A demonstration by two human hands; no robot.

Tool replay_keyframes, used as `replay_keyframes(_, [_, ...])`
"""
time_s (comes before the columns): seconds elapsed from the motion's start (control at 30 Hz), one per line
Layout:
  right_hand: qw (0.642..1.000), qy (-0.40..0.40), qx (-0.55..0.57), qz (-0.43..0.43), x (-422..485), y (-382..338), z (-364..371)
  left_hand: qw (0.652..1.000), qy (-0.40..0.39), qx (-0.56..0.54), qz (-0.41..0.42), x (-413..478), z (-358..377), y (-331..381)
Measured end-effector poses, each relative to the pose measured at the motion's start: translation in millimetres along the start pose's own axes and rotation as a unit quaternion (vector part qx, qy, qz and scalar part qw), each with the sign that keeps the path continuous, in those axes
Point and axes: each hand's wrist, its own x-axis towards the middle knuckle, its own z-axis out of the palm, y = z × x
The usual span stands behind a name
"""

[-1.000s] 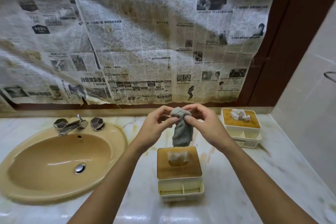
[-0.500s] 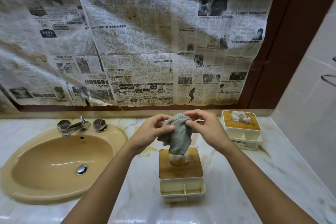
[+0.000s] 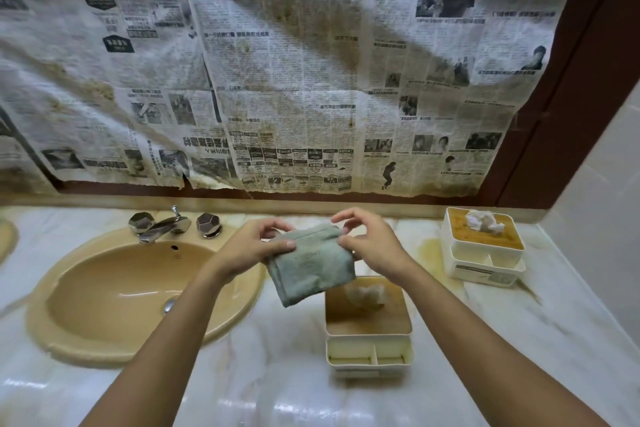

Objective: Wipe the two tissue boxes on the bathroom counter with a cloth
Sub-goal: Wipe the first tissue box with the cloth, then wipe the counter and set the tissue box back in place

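Note:
A grey-green cloth [image 3: 311, 263] hangs spread between both hands above the counter. My left hand [image 3: 251, 248] pinches its left top corner and my right hand [image 3: 370, 246] pinches the right top corner. Below the cloth stands the near tissue box [image 3: 369, 319], white with a wooden lid and a tissue poking out; its far edge is partly hidden by the cloth and my right hand. The second tissue box [image 3: 483, 246], same kind, stands at the back right of the counter, untouched.
A beige oval sink [image 3: 131, 291] with a chrome tap [image 3: 166, 225] fills the left of the marble counter [image 3: 270, 374]. Stained newspaper [image 3: 294, 80] covers the mirror behind. A tiled wall [image 3: 595, 201] closes the right side.
The cloth, bunched and hanging narrow a second ago, has been opened out flat between my hands, which moved apart. The view has shifted right and closer.

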Motion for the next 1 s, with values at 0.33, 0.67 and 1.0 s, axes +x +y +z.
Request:
replay_keyframes(0.33, [0.973,-0.115,-0.196,0.041,35,44,93,0.983,-0.111,0.010,-0.146,8,-47,-108])
replay_keyframes(0.67, [0.930,-0.131,-0.309,0.148,49,101,200,0.957,0.140,0.243,-0.080,59,-51,-201])
replay_keyframes(1.0, [0.879,0.041,-0.404,0.251,83,160,243,0.901,0.120,0.417,-0.017,95,-41,-246])
